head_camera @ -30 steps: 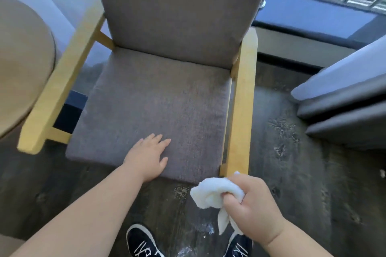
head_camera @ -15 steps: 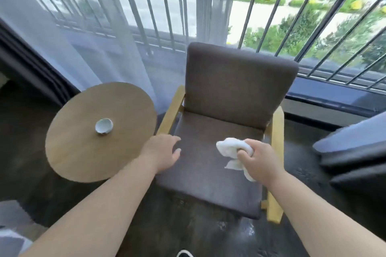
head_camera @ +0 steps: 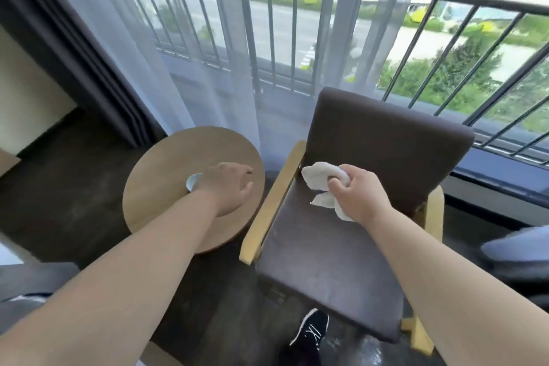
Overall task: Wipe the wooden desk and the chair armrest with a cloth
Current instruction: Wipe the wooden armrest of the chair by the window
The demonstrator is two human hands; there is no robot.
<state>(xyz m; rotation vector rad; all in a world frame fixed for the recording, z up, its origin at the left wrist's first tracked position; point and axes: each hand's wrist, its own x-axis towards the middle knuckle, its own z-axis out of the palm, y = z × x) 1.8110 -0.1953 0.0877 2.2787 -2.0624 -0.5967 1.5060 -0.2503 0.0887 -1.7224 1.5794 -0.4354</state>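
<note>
Beside a tall window with grey railings (head_camera: 255, 38) and a sheer white curtain (head_camera: 190, 74), a person looks down at their two bare arms reaching forward. On the left stands a round, light-brown wooden bench (head_camera: 166, 187); just to its right is a chair with a dark brown cushioned seat (head_camera: 326, 252) and pale yellow wooden armrests.

The right hand (head_camera: 358, 194) is closed into a fist around a bunched white cloth (head_camera: 322, 181), which it holds above the seat, close to the chair's left armrest (head_camera: 273, 202) but not visibly touching it. The left hand (head_camera: 230, 187) is loosely open and holds nothing; it hovers over, or rests on, the round bench, partly covering a small white cup (head_camera: 192, 182) that sits there.

The cloth is on neither wooden surface at this moment. The bench top and both armrests, including the right armrest (head_camera: 432, 214), show no clear streaks or dampness, so it cannot be told which parts have been wiped. Judging by the cloth's position, the left armrest seems the likeliest next surface, with the bench possibly remaining.
</note>
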